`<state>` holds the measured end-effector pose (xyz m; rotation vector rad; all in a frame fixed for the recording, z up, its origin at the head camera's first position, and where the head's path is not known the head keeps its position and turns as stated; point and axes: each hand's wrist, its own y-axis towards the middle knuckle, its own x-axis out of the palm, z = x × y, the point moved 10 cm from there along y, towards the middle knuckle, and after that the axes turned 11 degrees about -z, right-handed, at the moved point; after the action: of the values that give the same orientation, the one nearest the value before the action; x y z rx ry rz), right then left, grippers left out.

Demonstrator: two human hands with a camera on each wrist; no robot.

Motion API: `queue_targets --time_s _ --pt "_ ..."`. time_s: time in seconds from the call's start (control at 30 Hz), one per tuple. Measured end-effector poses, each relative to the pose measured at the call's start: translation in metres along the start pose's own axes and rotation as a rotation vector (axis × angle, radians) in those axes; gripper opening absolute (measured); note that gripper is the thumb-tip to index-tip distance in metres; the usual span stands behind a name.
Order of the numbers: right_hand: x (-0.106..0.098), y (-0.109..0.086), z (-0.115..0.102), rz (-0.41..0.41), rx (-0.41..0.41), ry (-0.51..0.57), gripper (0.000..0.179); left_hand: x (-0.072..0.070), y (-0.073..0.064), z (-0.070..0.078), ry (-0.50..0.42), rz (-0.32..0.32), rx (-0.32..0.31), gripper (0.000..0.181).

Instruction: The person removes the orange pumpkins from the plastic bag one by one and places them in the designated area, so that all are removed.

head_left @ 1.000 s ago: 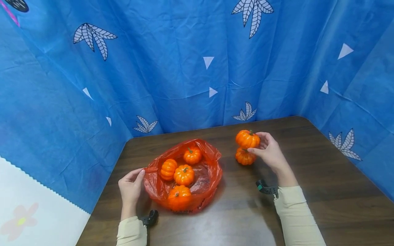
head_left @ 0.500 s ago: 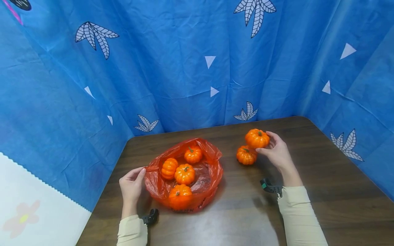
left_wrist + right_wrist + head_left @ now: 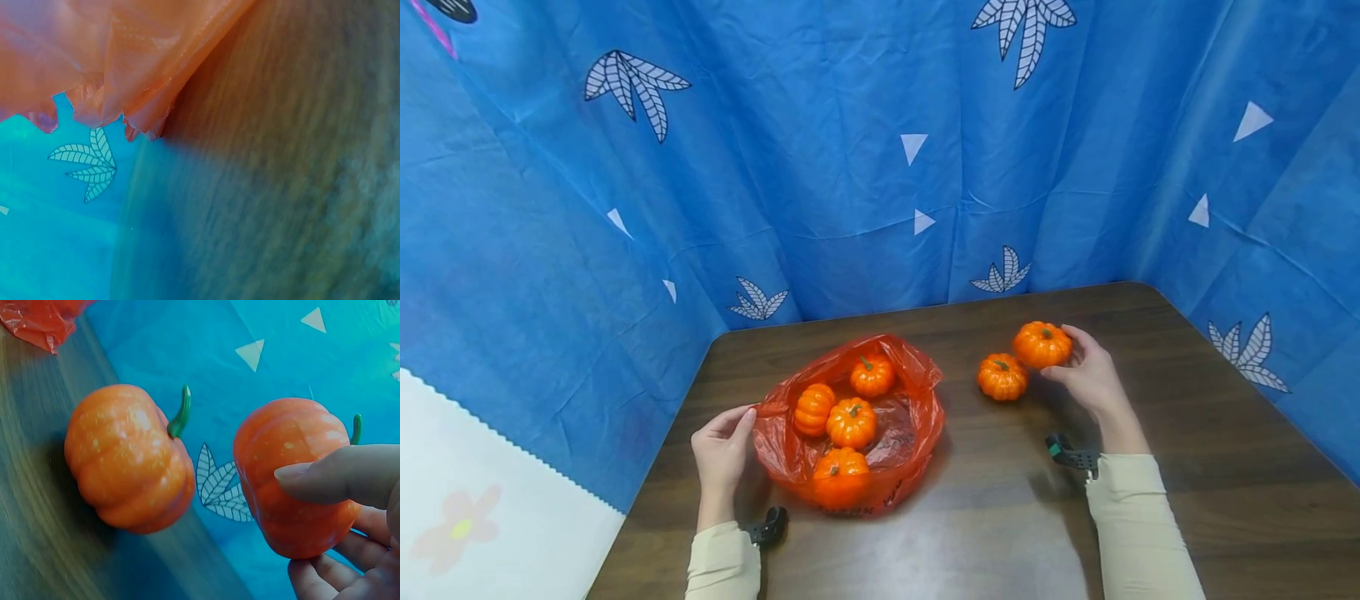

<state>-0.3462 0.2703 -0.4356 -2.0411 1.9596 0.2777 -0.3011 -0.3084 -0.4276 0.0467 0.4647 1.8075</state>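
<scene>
Right arm reaches forward across the table (image 3: 985,517), cream sleeve (image 3: 1138,517) down to the wrist, hand angled inward to the left. Right hand (image 3: 1092,377) grips an orange pumpkin (image 3: 1042,344) at its right side: thumb across the near face, fingers curled beneath, green stem clear of them. Cannot tell whether its base touches the tabletop. Left forearm comes in from the near edge; left hand (image 3: 722,454) pinches the left rim of a red plastic bag (image 3: 925,417) between thumb and fingers, drawing that edge outward.

A second pumpkin (image 3: 1002,377) rests on the wood just left of the held one, a gap showing in the right wrist view; it sits between the held one and the bag. Bag mouth gapes upward, four pumpkins (image 3: 851,425) inside, the nearest partly behind the front wall. Black wrist mounts (image 3: 1071,457) on both wrists. Blue curtain (image 3: 850,167) with leaf prints behind the table.
</scene>
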Motion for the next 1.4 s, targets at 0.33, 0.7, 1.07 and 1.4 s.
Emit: queue_targets --time_s 0.33,0.7,1.07,1.4 --pt "-0.011 -0.001 0.021 -0.006 0.026 0.012 0.087 -0.001 0.000 -0.004 0.007 -0.004 -0.023 0.026" --pt "-0.018 -0.005 0.034 -0.013 0.038 -0.003 0.085 0.001 0.002 0.001 -0.007 -0.016 0.009 0.024" --pt "-0.015 -0.001 0.048 -0.051 0.065 -0.005 0.086 0.000 0.003 0.000 -0.013 -0.009 0.025 0.022" --pt "-0.012 0.000 0.056 -0.034 0.099 -0.043 0.085 0.000 0.002 0.002 -0.019 -0.007 0.029 0.022"
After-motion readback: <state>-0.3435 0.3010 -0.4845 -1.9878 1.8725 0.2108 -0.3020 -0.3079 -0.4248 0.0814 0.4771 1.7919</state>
